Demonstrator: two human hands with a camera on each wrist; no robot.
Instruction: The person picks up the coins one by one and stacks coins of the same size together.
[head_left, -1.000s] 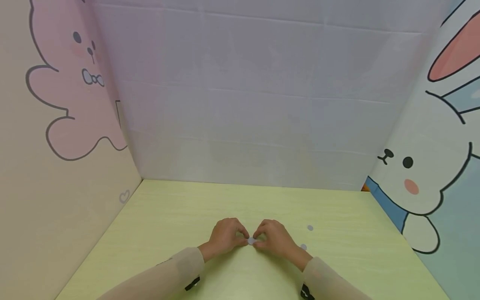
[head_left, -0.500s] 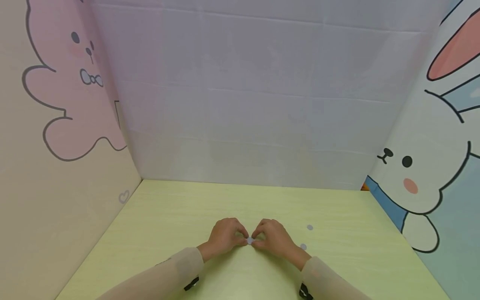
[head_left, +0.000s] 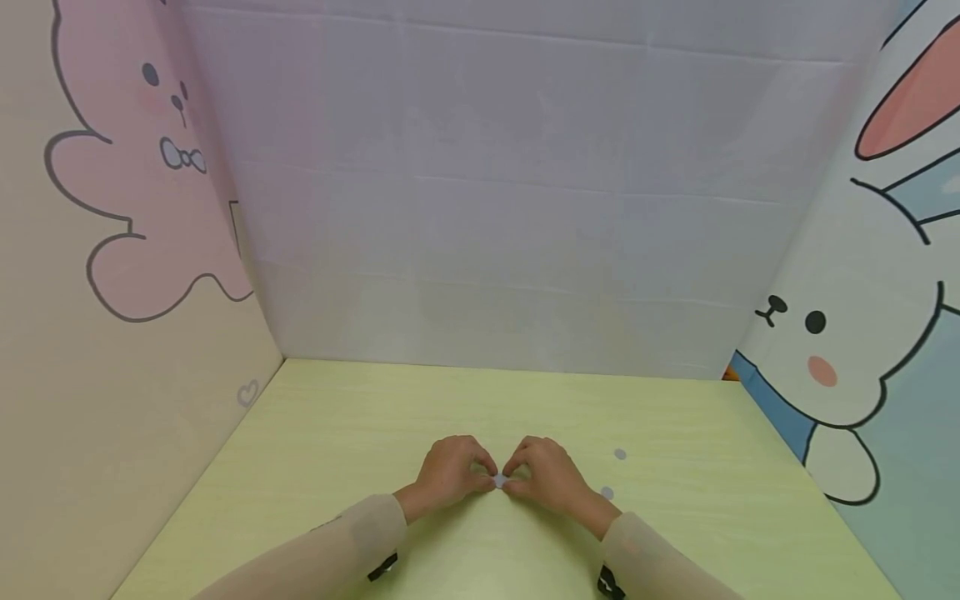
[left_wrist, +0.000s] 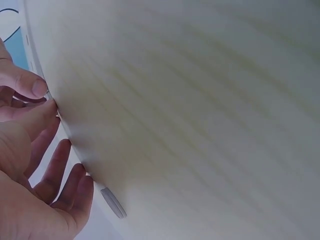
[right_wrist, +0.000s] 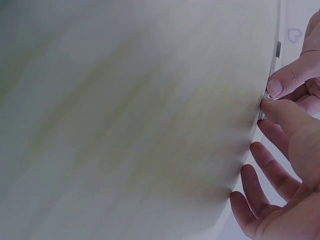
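Head view: left hand (head_left: pixel 450 468) and right hand (head_left: pixel 547 473), fingertips nearly closed, pinch a disc (head_left: pixel 500 481) at 9 and 3 o'clock. Probably light, stiff; grip rim.

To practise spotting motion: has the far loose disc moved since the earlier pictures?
No: the far loose disc shows no shift against the table's back edge.

The disc (head_left: pixel 499 482) (too small to read for detail) is partly covered by the left hand (head_left: pixel 450 469) and right hand (head_left: pixel 547 475). Both hands run off the wrist views' sides; overhead, the sleeves (head_left: pixel 345 540) are cut by the bottom edge.
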